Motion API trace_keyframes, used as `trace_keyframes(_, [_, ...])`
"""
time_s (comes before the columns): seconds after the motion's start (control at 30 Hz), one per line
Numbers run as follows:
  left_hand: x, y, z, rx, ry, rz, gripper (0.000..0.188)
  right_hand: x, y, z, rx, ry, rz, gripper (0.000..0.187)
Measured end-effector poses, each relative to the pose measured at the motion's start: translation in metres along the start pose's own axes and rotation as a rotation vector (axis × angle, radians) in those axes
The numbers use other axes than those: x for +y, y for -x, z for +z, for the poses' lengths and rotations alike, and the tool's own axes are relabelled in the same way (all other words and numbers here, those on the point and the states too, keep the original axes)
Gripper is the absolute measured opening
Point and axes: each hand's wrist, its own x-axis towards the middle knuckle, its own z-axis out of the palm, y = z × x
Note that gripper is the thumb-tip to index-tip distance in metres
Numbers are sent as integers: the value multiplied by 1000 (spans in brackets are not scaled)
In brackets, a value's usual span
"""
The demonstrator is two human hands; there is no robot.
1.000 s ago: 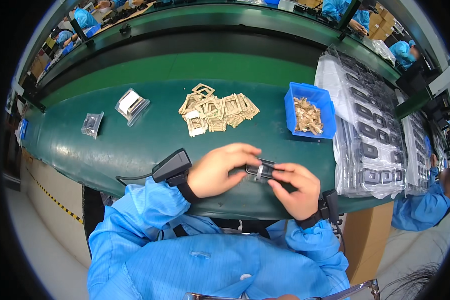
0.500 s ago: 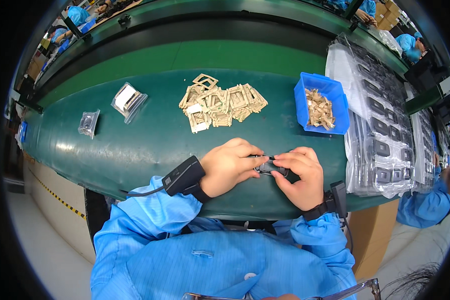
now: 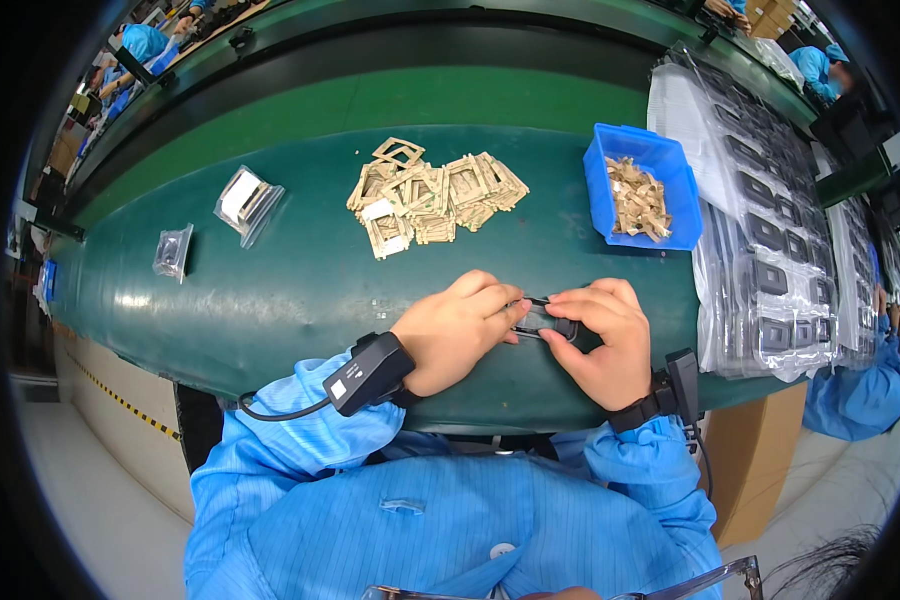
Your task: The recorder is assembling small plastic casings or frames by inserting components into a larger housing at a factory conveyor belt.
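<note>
A small black frame-shaped part (image 3: pixel 538 321) lies between my two hands, close to the table's near edge. My left hand (image 3: pixel 460 330) grips its left end, with the fingers bent over the rim. From the other side my right hand (image 3: pixel 604 330) holds the right end, thumb below and fingers above. Fingers cover both ends of the part; its middle looks flat and greyish. Beyond my hands lies a loose pile of thin tan frames (image 3: pixel 435 195), some overlapping.
Right of the pile is a blue bin (image 3: pixel 596 190) with tan scraps. Stacked clear trays (image 3: pixel 760 240) of black parts fill the right side. Two clear plastic bags, a larger one (image 3: pixel 248 205) and a smaller one (image 3: pixel 173 250), lie at left on the green table (image 3: pixel 310 290). Other people work farther off.
The view has shifted slightly. My left fingers have drawn back a little toward the part's left end, so more of its middle shows. Both hands keep their hold.
</note>
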Motion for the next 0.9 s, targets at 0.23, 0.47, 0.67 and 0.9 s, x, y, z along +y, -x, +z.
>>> trace_keyframes(0.23, [-2,3,-2,-15,-39,10,38,3,-1,-1,-29,-57,1,28])
trace_keyframes(0.47, [-9,-4,-10,89,99,71,21,7,1,-1,-18,-87,-20,29])
trace_keyframes(0.67, [-13,-9,-7,108,95,161,17,6,1,-5,-41,-93,-52,36])
trace_keyframes(0.9, [33,26,0,18,46,33,21,-11,6,-8,15,-59,23,43])
